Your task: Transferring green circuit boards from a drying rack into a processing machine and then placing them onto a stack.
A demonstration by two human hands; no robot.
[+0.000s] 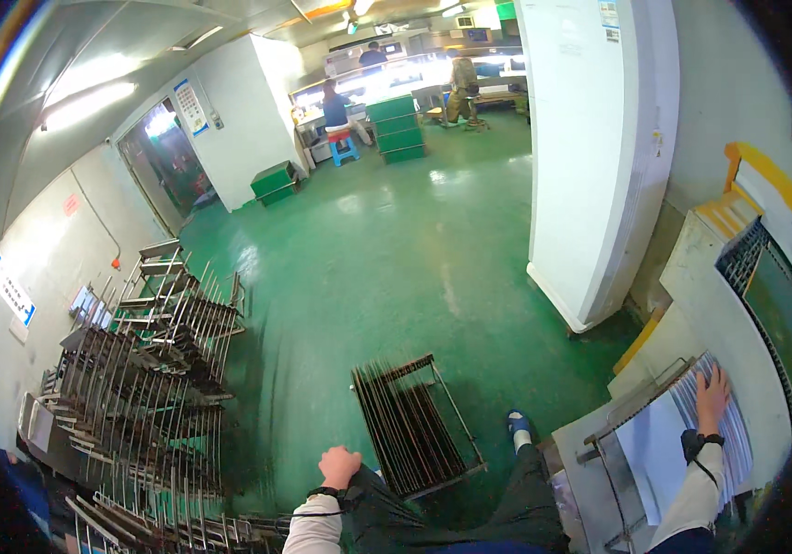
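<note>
My left hand (340, 465) is curled into a fist beside my left knee, with nothing visible in it. My right hand (713, 399) reaches out to the right and rests on the upper edges of thin white panels (659, 443), its fingers spread across them. Several of these panels stand side by side in a metal rack (610, 466), and one broad white face shows toward me. On the floor in front of me, between my hands, is a slotted rack (414, 425) with rows of thin dark bars.
Many metal racks (151, 369) crowd the left wall. A white pillar (590, 157) rises at the right, near a pale machine (724, 295) with a yellow frame. Green crates (396, 127) stand farther back, where people sit at lit benches. My blue slipper (518, 425) is on the green floor.
</note>
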